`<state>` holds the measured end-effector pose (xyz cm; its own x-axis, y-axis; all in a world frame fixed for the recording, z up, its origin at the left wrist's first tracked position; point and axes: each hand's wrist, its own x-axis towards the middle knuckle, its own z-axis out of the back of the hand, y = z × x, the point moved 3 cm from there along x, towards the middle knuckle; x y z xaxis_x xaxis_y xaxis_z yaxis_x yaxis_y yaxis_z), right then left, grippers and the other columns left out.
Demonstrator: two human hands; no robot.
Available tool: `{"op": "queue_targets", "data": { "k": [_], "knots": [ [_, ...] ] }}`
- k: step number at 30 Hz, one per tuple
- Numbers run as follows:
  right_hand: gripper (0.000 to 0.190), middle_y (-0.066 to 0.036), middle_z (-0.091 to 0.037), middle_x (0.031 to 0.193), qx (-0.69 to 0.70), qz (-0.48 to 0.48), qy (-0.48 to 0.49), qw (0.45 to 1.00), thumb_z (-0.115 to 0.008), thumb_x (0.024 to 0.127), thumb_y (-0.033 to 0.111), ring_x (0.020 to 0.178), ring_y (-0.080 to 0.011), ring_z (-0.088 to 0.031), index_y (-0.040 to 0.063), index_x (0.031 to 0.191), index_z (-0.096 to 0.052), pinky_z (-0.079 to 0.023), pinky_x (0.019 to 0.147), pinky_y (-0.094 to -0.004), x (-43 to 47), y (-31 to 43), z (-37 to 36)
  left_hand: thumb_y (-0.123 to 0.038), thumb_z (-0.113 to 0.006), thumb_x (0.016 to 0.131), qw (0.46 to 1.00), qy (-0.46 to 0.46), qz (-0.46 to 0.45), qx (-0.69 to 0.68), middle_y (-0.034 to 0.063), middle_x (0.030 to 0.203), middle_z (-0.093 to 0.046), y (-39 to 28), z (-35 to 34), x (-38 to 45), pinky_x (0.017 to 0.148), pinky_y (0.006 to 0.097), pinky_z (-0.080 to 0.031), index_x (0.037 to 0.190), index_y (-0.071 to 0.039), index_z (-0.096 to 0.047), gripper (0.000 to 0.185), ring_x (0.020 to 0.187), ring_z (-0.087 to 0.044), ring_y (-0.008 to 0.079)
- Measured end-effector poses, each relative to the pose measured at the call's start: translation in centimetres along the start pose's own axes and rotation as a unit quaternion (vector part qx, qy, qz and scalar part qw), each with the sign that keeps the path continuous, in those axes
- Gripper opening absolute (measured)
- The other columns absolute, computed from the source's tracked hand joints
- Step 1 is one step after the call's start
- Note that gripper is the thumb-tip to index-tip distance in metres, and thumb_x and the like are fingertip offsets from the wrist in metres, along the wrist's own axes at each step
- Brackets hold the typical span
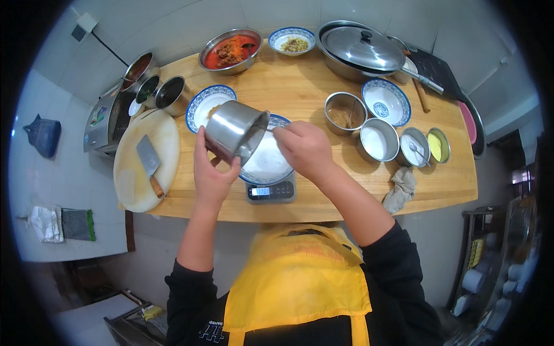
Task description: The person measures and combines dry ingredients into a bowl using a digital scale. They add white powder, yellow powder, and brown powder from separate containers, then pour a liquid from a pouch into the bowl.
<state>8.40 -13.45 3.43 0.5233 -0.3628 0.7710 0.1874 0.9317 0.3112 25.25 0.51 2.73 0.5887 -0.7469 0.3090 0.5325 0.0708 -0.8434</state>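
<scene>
My left hand point(212, 177) holds a round stainless-steel container point(236, 127), tilted with its mouth to the right. It hangs over a blue-rimmed white bowl point(270, 162), which sits on a digital kitchen scale point(272, 192) with its display lit. My right hand point(305, 147) is closed around the thin handle of a utensil, probably a spoon point(270, 128), at the container's mouth. White contents in the container are only partly seen. Behind it stands a second blue-rimmed bowl point(200, 106) with some yellow-brown matter in it, partly hidden by the container.
A cleaver point(148, 155) lies on a round cutting board point(169, 138) at left. On the right are steel containers of brown powder point(339, 116), white powder point(374, 140) and yellow matter point(436, 147), plus a grey cloth point(400, 190). Behind are red sauce point(229, 52) and a lidded pan point(363, 47).
</scene>
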Motion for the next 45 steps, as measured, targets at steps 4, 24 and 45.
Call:
{"op": "queue_targets", "data": {
  "k": [4, 24, 45],
  "knots": [
    [0.014, -0.006, -0.058, 0.07, -0.014, 0.019, 0.01, 1.0, -0.071, 0.071, 0.003, 0.063, -0.025, -0.06, 0.008, 0.083, -0.066, -0.048, 0.053, -0.0361, -1.0, 0.5, -0.7, -0.006, -0.085, 0.06, 0.988, -0.01, -0.095, 0.124, 0.0159, 0.127, -0.049, -0.1, -0.3, -0.1, 0.092, 0.0381, -0.05, 0.15, -0.005, -0.025, 0.108, 0.112, -0.055, 0.0294],
    [0.005, -0.012, -0.061, 0.069, 0.03, -0.164, 0.069, 0.984, -0.062, 0.078, 0.012, 0.068, -0.0344, -0.061, 0.008, 0.074, -0.063, -0.048, 0.059, -0.0469, -5.6, -1.8, -3.6, -0.006, -0.081, 0.064, 0.994, 0.001, -0.047, 0.099, 0.0169, 0.129, -0.049, 0.7, -2.2, 1.3, 0.092, 0.0411, -0.052, 0.148, -0.004, -0.029, 0.099, 0.117, -0.054, 0.0302],
    [0.008, -0.008, -0.058, 0.068, 0.004, -0.168, -0.036, 0.985, -0.069, 0.077, 0.01, 0.064, -0.0301, -0.059, 0.009, 0.085, -0.067, -0.047, 0.055, -0.0389, -7.5, -3.2, 2.8, -0.003, -0.076, 0.072, 0.979, -0.082, -0.08, 0.167, 0.0183, 0.139, -0.045, -0.1, -2.7, 0.8, 0.099, 0.0408, -0.048, 0.148, -0.004, -0.032, 0.088, 0.125, -0.05, 0.0307]
  ]
}}
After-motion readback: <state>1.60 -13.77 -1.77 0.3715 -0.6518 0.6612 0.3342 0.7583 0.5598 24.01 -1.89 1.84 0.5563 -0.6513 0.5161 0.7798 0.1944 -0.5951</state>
